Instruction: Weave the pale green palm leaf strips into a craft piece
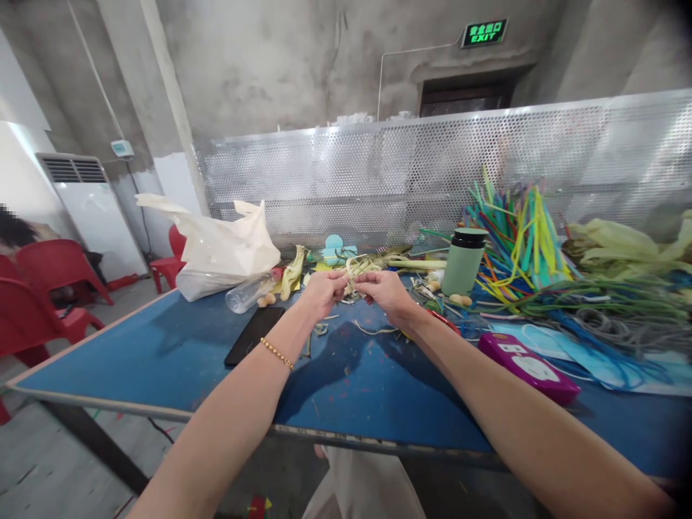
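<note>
Pale plant strips are pinched between my two hands, over the middle of the blue table. My left hand closes its fingers on the left side of the strips; a gold beaded bracelet circles that wrist. On the right side, my right hand pinches the same strips with thumb and forefinger. The exact shape of the piece between the fingertips is too small to make out. Loose strip scraps lie on the table just below the hands.
Left are a black phone, a clear bottle and a white plastic bag. Right stand a green jar, colourful strips, a purple box and blue masks. A perforated metal screen runs behind. Red chairs stand left.
</note>
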A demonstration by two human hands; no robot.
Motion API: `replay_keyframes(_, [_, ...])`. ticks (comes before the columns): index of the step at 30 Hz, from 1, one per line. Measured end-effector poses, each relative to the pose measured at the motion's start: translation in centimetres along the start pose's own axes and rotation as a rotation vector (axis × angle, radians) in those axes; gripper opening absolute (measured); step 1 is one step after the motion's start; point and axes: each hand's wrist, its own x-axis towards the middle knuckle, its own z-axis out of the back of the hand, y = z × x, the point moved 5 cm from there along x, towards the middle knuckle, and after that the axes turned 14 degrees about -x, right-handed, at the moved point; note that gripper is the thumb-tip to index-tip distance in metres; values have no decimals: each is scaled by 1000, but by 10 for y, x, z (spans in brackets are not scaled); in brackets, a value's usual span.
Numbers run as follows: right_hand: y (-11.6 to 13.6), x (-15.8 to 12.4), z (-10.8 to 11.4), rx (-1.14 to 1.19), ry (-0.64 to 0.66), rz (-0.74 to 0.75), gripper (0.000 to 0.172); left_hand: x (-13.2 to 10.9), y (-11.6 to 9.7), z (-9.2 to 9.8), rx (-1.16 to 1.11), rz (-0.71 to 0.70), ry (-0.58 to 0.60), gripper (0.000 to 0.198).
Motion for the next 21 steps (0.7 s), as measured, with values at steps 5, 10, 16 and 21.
replay_keyframes(5, [-2, -1, 1, 2, -7, -40, 24, 2, 1, 2, -3, -14, 1, 25])
replay_keyframes(10, [-7, 1, 3, 22, 12, -73, 37, 4, 1, 6, -37, -29, -20, 28])
replay_keyframes(16, [-5, 2, 6, 246, 13, -84, 43, 1, 2, 1, -65, 19, 29, 24])
replay_keyframes(21, [0, 1, 14, 87, -86, -45, 39, -3, 4, -1, -30, 78, 1, 22])
